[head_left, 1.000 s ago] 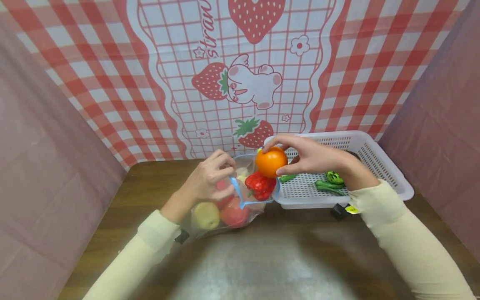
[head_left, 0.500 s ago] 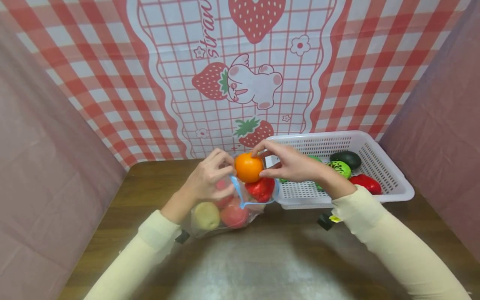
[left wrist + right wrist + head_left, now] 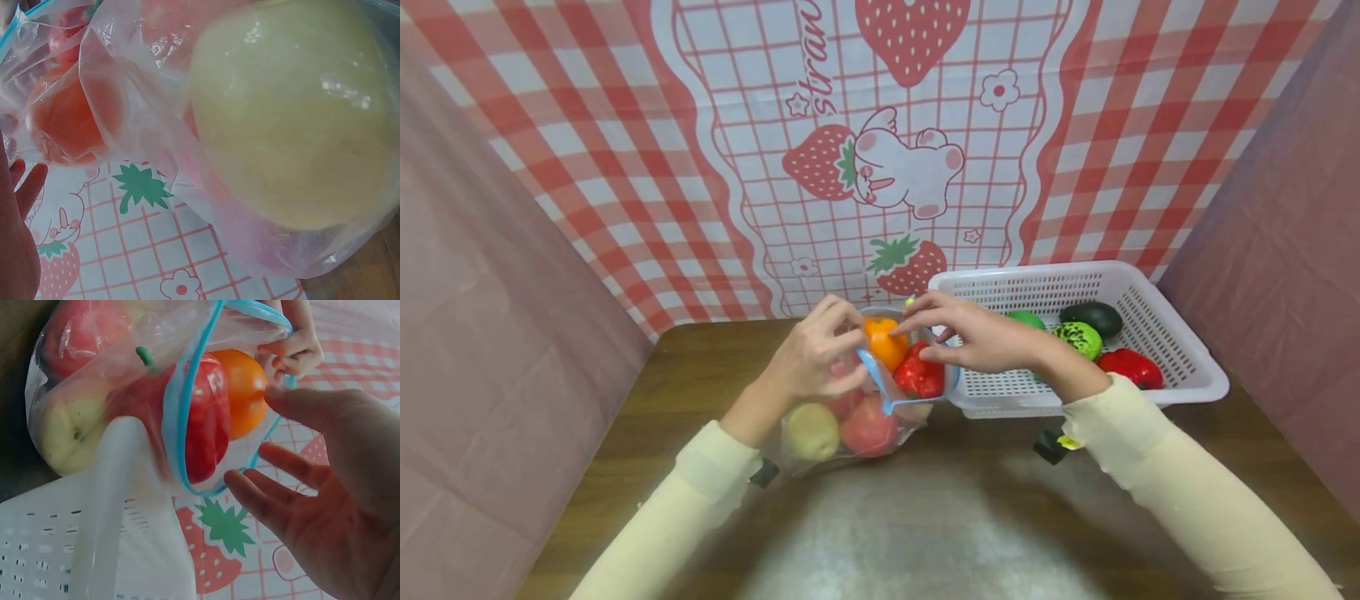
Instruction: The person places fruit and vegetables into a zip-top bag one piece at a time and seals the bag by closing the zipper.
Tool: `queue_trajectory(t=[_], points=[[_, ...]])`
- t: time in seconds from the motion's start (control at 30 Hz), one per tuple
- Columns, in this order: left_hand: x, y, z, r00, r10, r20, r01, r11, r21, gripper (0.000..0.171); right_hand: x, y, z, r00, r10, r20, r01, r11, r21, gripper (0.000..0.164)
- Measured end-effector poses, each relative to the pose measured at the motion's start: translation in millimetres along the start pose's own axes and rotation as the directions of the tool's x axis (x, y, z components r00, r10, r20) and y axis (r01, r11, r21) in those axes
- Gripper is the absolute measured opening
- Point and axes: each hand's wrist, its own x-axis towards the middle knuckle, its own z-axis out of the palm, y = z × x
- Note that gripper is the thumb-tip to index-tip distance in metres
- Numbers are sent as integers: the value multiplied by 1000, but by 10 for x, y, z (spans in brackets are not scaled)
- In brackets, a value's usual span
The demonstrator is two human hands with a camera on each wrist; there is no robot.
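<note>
My left hand pinches one side of the mouth of a clear zip bag with a blue rim. Just inside that mouth sit an orange and a red bell pepper, side by side. Lower in the bag lie a pale yellow-green apple-like fruit and a pinkish-red round fruit. At the mouth's right side is my right hand, its fingers spread and loosely bent, the thumb tip close to the orange in the right wrist view. Nothing is gripped by it.
A white perforated basket stands right beside the bag. In it lie a dark green avocado-like piece, a speckled green one and another red pepper. A strawberry-print checked cloth rises behind the wooden table.
The orange, held by my right hand over the basket side, has moved left and down into the bag's mouth. The right fingers have let it go. My left hand has barely moved.
</note>
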Motion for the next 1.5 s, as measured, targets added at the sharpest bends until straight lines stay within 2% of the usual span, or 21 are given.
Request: queue_trajectory(t=[0.1,0.17,0.27,0.33,0.4,0.47,0.6,0.7,0.8,0.93,1.03,1.1,1.2,1.33,1.4,1.5], points=[[-6,7,0,1000,-1,-9,1,1000,6,13,-12,36,-20,992,104,-78,-105,994,-18,42],[-13,9,0,1000,-6,-11,6,1000,9,13,-25,67,-31,974,207,-95,-212,977,-40,36],[-24,10,1,1000,-17,-5,17,1000,17,13,-53,118,-28,937,347,-32,-348,930,-113,24],[-29,9,1,1000,-26,-1,26,999,18,14,-67,148,-16,916,398,50,-386,909,-156,19],[-31,5,2,1000,-31,-2,31,999,18,14,-72,171,2,908,403,112,-376,904,-205,20],[-32,0,2,999,-31,-7,31,999,15,13,-70,181,18,910,390,142,-355,909,-220,24],[-19,-14,-26,999,-20,-25,20,1000,6,13,-56,153,5,919,376,121,-350,917,-193,27],[2,-44,-90,998,-22,-50,22,1000,-1,14,-33,103,-47,924,374,84,-359,921,-153,27],[41,-90,-219,995,-31,-97,31,1000,0,16,-9,25,-136,935,355,20,-351,929,-114,27],[129,-149,-480,978,-68,-195,72,997,15,20,-7,-114,-277,944,302,-132,-305,952,-8,28],[224,-187,-685,948,-131,-289,130,991,-23,25,-6,-241,-358,926,249,-282,-229,968,103,29],[282,-211,-789,928,-161,-335,151,987,-56,27,10,-316,-393,909,222,-353,-177,972,156,27],[323,-250,-883,913,-184,-364,162,983,-92,27,44,-401,-421,904,184,-386,-128,978,167,23],[300,-299,-917,897,-191,-399,157,981,-117,23,83,-470,-425,901,123,-417,-69,988,141,18],[280,-320,-914,885,-199,-422,156,978,-136,22,96,-509,-427,883,77,-463,-10,989,146,17],[252,-338,-903,877,-217,-428,164,974,-158,21,125,-586,-440,834,16,-551,101,978,181,19]])
